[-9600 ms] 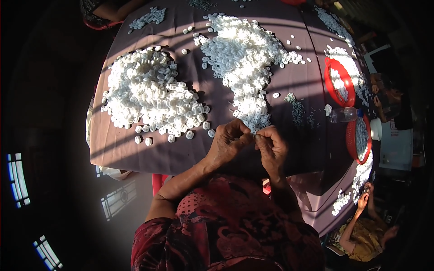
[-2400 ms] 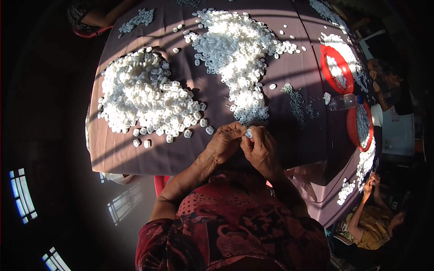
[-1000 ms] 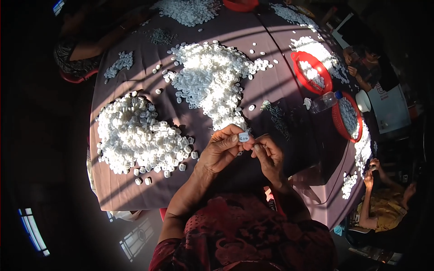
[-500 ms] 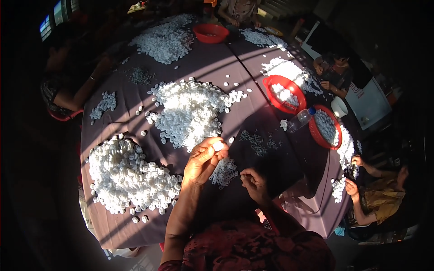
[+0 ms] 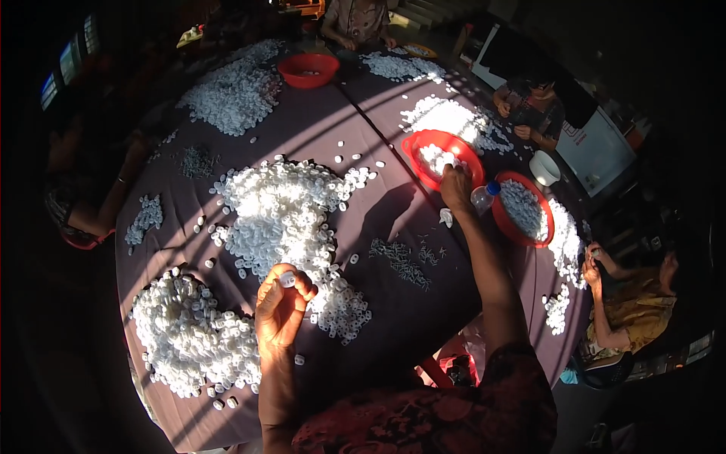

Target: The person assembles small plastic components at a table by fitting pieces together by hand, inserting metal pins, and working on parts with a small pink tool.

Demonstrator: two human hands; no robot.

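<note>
White plastic pieces cover much of a large table (image 5: 318, 136) draped in a dull purple cloth. The person's left hand (image 5: 278, 312) is raised above the near edge, its fingers (image 5: 301, 286) pinched around one small white piece (image 5: 287, 279) held at the fingertips, just beside the big middle heap of white pieces (image 5: 283, 219). A second heap (image 5: 193, 337) lies to the left of that hand, near the table's rim. The right arm stretches far across the cloth, and the right hand (image 5: 456, 188) rests at the near rim of a red basin (image 5: 442, 155) holding more white pieces; its fingers curl downward, but whether they grasp anything cannot be told from this view. A clear plastic bottle with a blue cap (image 5: 484, 197) lies just beside that hand, and a second red basin (image 5: 523, 218) sits next to it. Between the two hands lies a scatter of small dark metal parts (image 5: 401, 259). A third red bowl (image 5: 308, 69) stands at the far side. Other people sit around the table, one on the left (image 5: 83, 204), one at the right edge in yellow (image 5: 631, 306).
</note>
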